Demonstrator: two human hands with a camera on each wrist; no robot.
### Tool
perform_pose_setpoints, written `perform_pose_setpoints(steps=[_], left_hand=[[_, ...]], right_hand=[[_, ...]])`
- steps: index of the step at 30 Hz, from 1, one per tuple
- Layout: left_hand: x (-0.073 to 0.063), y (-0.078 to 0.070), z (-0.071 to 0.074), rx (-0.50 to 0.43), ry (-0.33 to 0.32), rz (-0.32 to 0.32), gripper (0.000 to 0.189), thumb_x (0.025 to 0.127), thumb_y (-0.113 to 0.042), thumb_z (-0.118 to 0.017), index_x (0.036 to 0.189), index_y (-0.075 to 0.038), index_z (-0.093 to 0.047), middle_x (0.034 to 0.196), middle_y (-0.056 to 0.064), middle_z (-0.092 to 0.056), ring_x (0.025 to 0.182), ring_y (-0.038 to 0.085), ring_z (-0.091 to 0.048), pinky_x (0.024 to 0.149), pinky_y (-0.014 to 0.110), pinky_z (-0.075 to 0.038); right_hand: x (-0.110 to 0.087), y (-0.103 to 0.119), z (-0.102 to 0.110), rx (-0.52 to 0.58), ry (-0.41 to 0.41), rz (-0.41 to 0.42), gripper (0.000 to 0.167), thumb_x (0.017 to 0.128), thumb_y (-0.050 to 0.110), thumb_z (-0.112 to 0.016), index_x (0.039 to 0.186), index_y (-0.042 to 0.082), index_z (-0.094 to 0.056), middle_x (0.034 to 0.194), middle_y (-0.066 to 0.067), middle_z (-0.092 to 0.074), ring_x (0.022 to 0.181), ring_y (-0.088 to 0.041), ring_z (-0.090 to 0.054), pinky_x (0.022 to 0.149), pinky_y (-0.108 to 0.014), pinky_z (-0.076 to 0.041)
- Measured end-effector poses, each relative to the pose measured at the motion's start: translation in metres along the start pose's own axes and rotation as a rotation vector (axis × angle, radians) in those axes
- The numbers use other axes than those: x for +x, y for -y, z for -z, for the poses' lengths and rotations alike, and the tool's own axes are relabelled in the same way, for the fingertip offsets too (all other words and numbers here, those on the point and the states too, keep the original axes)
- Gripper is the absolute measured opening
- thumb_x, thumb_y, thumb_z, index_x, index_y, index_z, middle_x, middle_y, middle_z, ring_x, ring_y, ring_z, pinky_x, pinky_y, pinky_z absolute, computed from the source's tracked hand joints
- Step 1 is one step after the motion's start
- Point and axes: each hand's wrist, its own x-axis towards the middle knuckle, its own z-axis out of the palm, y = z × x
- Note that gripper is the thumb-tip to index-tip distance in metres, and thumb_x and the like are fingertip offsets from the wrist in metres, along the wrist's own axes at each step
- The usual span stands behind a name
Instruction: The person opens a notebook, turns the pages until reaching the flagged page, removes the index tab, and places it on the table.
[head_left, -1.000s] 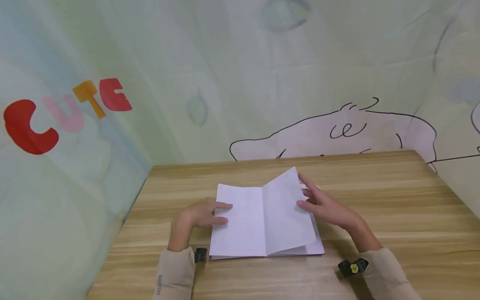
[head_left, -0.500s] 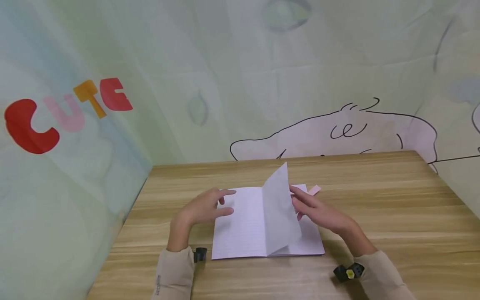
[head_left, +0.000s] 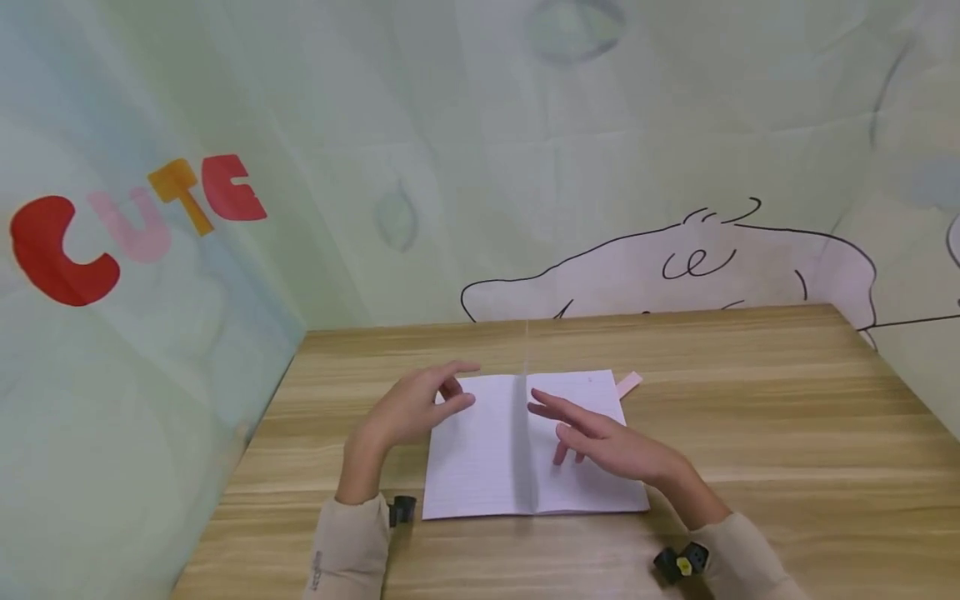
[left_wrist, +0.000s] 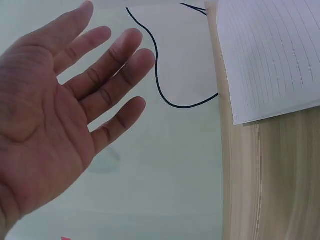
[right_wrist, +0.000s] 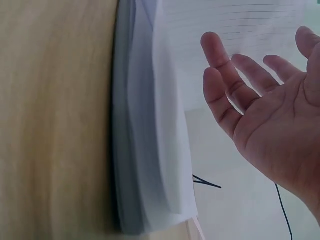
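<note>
An open notebook point(head_left: 476, 475) with lined white pages lies on the wooden table. One leaf point(head_left: 527, 367) stands upright at its middle, seen nearly edge-on in the head view. My right hand point(head_left: 600, 442) is over the right page, its extended fingertips close to that leaf; whether they touch it I cannot tell. In the right wrist view the palm shows, with a lined sheet point(right_wrist: 250, 20) behind the fingers. My left hand point(head_left: 412, 404) hovers over the far left corner of the left page, fingers loosely bent and holding nothing, as the left wrist view also shows.
A small pink strip point(head_left: 629, 384) sticks out by the notebook's far right corner. The wooden table point(head_left: 765, 400) meets a pale printed backdrop point(head_left: 360, 167) at its back and left. Dark wrist cameras sit by both cuffs.
The leaf has swung from leaning over the right page to upright, and the right page now shows. My right hand moved left with it. My left hand rose and shifted away from the page.
</note>
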Motion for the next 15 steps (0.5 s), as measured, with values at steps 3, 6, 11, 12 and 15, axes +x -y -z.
perform_pose_setpoints(steps=[3, 6, 11, 12, 15], left_hand=[[0.001, -0.002, 0.0, -0.031, -0.003, -0.005, 0.051, 0.099, -0.028, -0.065, 0.147, -0.018, -0.05, 0.091, -0.008, -0.069, 0.085, 0.008, -0.063, 0.079, 0.036, -0.053], [0.001, -0.003, -0.001, -0.049, -0.019, -0.019, 0.056, 0.1, -0.031, -0.063, 0.152, -0.025, -0.044, 0.092, -0.005, -0.071, 0.085, 0.008, -0.064, 0.08, 0.037, -0.053], [0.003, -0.004, -0.002, -0.036, -0.059, -0.061, 0.053, 0.102, -0.038, -0.058, 0.152, -0.038, -0.042, 0.093, -0.007, -0.071, 0.086, 0.008, -0.062, 0.077, 0.035, -0.051], [0.003, -0.005, -0.002, -0.033, -0.064, -0.066, 0.05, 0.102, -0.039, -0.057, 0.151, -0.038, -0.044, 0.094, -0.008, -0.07, 0.086, 0.008, -0.061, 0.077, 0.035, -0.051], [0.004, -0.006, -0.002, -0.024, -0.077, -0.072, 0.043, 0.103, -0.039, -0.054, 0.145, -0.031, -0.054, 0.095, -0.009, -0.067, 0.086, 0.009, -0.059, 0.079, 0.037, -0.05]], right_hand=[[0.001, -0.001, -0.005, -0.017, 0.02, 0.024, 0.054, 0.11, 0.018, -0.039, 0.161, 0.023, -0.023, 0.16, -0.006, -0.035, 0.089, -0.031, -0.067, 0.078, -0.034, -0.05], [0.003, -0.003, -0.01, -0.026, 0.036, 0.037, 0.054, 0.109, 0.018, -0.04, 0.16, 0.02, -0.024, 0.16, -0.004, -0.035, 0.089, -0.028, -0.066, 0.078, -0.032, -0.049], [0.005, -0.005, -0.018, -0.109, 0.059, 0.042, 0.052, 0.109, 0.022, -0.043, 0.159, 0.018, -0.03, 0.134, -0.003, -0.062, 0.088, -0.02, -0.064, 0.08, -0.027, -0.046], [0.005, -0.005, -0.019, -0.141, 0.066, 0.039, 0.052, 0.108, 0.026, -0.044, 0.158, 0.018, -0.031, 0.122, -0.002, -0.067, 0.085, -0.017, -0.063, 0.079, -0.026, -0.045], [0.005, -0.005, -0.021, -0.233, 0.078, 0.023, 0.053, 0.107, 0.034, -0.047, 0.157, 0.02, -0.036, 0.087, 0.003, -0.067, 0.079, -0.009, -0.058, 0.075, -0.024, -0.045]])
